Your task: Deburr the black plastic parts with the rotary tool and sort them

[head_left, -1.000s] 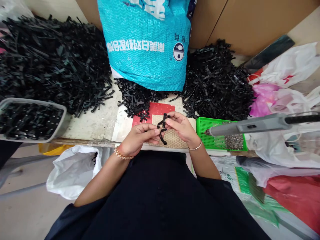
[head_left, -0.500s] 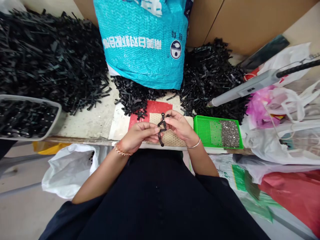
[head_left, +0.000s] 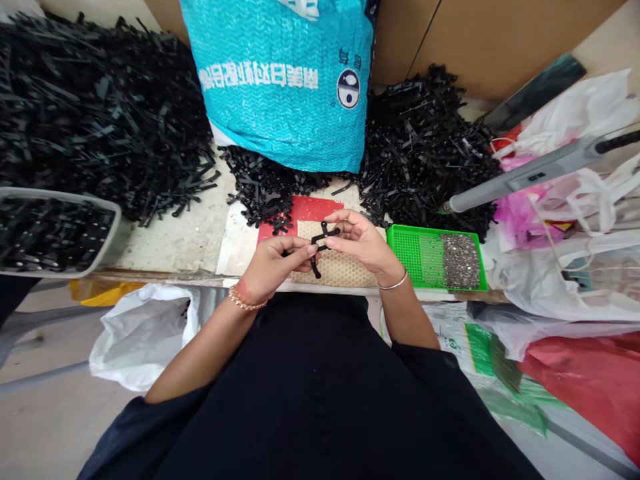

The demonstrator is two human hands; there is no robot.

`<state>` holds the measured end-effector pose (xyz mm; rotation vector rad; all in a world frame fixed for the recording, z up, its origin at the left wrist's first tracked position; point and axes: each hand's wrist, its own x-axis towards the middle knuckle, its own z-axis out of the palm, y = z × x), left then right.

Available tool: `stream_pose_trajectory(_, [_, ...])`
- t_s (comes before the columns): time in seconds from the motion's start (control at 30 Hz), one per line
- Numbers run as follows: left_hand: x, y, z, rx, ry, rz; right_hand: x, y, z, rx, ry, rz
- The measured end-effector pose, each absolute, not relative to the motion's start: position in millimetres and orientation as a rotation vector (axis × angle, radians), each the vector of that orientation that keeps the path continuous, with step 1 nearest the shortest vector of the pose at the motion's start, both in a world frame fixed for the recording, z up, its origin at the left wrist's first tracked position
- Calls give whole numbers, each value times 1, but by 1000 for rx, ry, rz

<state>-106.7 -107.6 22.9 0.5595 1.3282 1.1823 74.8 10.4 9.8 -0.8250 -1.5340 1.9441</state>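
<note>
Between my hands is a black plastic linkage piece [head_left: 315,268], made of narrow arms with rounded, knobbed ends. My left hand [head_left: 278,264] pinches its left side between thumb and fingers. On the right, my right hand [head_left: 361,244] grips the upper arms, thumb below and fingers curled above. One arm points down toward me and the others stick up and right. Under my hands lies a tan honeycomb-patterned pad [head_left: 345,272] on the worktable. How the arms are joined is too small to make out.
Heaps of black plastic strips [head_left: 95,113] lie left and right [head_left: 425,153]. A blue woven sack [head_left: 280,100] stands behind. A green basket [head_left: 413,260] holds small metal parts [head_left: 459,261]. A clear tub [head_left: 113,233] sits left. A grey rod-shaped tool [head_left: 520,177] hangs at right.
The linkage piece has turned in my fingers, its upper arms now tilting more to the right. My right hand has shifted slightly right and its fingers curl more. The hanging tool has swung right.
</note>
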Motion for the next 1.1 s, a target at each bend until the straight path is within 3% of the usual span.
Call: stream_pose_trajectory(1.1, [-120, -105, 17, 491, 1258, 1147, 49, -6, -10, -909, -1246, 2007])
